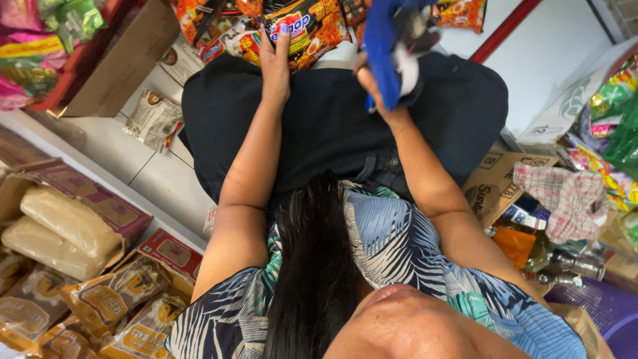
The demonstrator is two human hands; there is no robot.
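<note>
Left hand [274, 63] on noodle packet [307, 26]; right hand [373, 83] grips blue cloth [382, 40]

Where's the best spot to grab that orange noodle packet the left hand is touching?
Probably its near edge, coming from the lap side. The noodle packet lies flat among other packets, and the left hand already rests on that edge; its far end runs out of the picture, so pinch the free near seam.

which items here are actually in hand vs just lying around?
In hand:
- left hand on the orange and red noodle packet
- right hand gripping the blue cloth

Lying about:
- checked red and white cloth
- brown cardboard box
- clear bags of pale noodles
- glass bottles
</note>
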